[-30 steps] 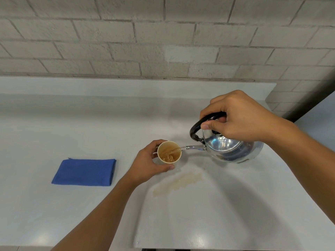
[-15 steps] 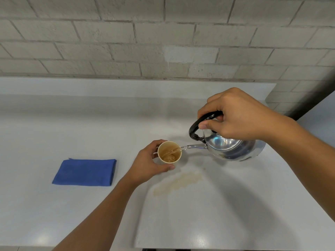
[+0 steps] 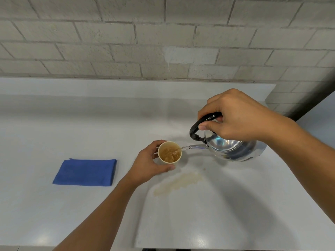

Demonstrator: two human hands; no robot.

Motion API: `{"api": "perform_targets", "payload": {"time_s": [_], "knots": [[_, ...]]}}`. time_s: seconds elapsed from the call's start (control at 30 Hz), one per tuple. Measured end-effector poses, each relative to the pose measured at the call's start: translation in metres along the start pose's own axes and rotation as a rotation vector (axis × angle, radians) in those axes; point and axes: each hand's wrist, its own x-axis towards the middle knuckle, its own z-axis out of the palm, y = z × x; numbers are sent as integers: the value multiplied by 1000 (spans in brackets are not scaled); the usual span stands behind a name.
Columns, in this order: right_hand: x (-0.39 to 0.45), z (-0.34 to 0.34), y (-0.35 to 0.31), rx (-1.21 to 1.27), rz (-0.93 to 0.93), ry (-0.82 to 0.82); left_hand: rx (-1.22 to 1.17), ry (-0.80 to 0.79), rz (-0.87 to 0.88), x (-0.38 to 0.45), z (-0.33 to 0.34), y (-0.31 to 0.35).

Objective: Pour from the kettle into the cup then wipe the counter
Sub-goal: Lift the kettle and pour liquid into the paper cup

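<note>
A person's right hand (image 3: pixel 241 115) tilts a polished metal kettle (image 3: pixel 233 151) over a pale desk (image 3: pixel 54 214), its fingers (image 3: pixel 206 127) clenched around the black handle (image 3: pixel 195 127) so that the slim spout (image 3: pixel 195 147) points toward 9 o'clock and reaches the rim of a small paper cup (image 3: pixel 169 152). A thin brown stream runs from the spout tip into the cup, which already holds bubbling brown liquid. The left hand (image 3: pixel 147 162) steadies the cup from its 8 o'clock side, fingers curled around the wall and the thumb pressed low at the cup's near edge; the cup stands upright on the desk near the centre of the view, just beside the kettle's spout. At 5 o'clock from the cup, close by, a pale brown spill (image 3: pixel 178 182) lies smeared across the desk in a slanted streak. Well apart at 9 o'clock from the cup, a folded blue cloth (image 3: pixel 85 172) lies flat on the desk, touched by neither hand. Whether the kettle's base touches the desk or hangs just above it cannot be told from this angle. A grey brick wall (image 3: pixel 126 42) rises behind the desk at 12 o'clock.
</note>
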Motion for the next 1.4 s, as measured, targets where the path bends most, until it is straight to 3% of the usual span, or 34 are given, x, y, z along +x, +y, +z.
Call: {"api": "perform_targets", "payload": {"time_s": [0.8, 0.93, 1.2, 1.4], "knots": [[-42, 22, 46, 649, 308, 274, 20, -26, -29, 1, -3, 2], [-38, 23, 52, 663, 317, 285, 0, -97, -56, 6, -14, 6], [-16, 26, 68, 595, 350, 284, -52, 24, 112, 48, -32, 56], [4, 32, 87, 626, 369, 266, 35, -23, 182, 91, -21, 98]]}}
